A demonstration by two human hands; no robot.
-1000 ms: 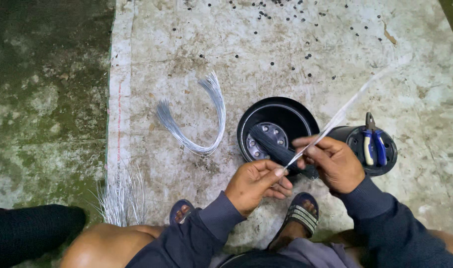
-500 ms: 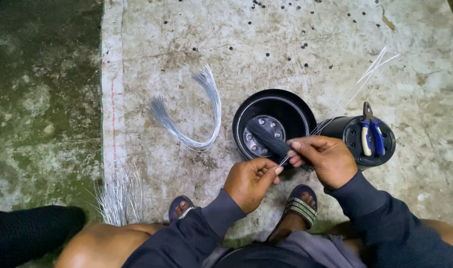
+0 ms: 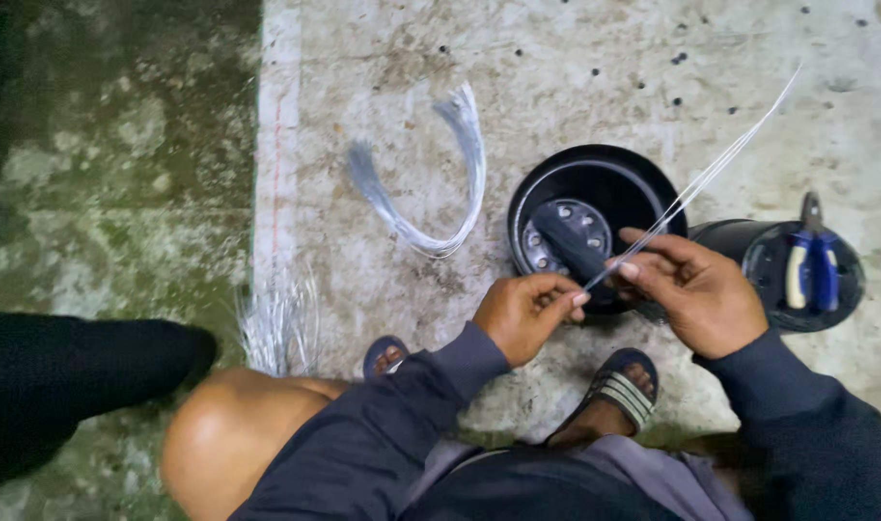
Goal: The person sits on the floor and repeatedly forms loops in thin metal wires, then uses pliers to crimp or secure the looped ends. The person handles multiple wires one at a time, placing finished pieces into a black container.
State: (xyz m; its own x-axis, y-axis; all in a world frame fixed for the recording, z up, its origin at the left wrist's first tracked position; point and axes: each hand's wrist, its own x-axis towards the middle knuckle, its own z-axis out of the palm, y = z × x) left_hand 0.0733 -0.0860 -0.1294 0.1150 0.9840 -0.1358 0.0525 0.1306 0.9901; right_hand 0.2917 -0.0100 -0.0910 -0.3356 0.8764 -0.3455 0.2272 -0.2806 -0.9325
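Grip state: both hands pinch thin wires [image 3: 696, 183]. Left hand [image 3: 524, 314] closes thumb and forefinger on the near ends; right hand [image 3: 696, 289] closes its fingers on the same strands just beside it. Wires run up and right from the hands, across the rim of the black pot [image 3: 595, 193], over the concrete floor [image 3: 556, 68]. Compared with half a second ago, the strands lie straighter and extend farther right. Blue-handled pliers [image 3: 812, 265] rest on a second black pot [image 3: 778, 280] at right. A curved wire bundle [image 3: 431, 193] lies left of the pot; more strands [image 3: 276, 323] lie near the knee.
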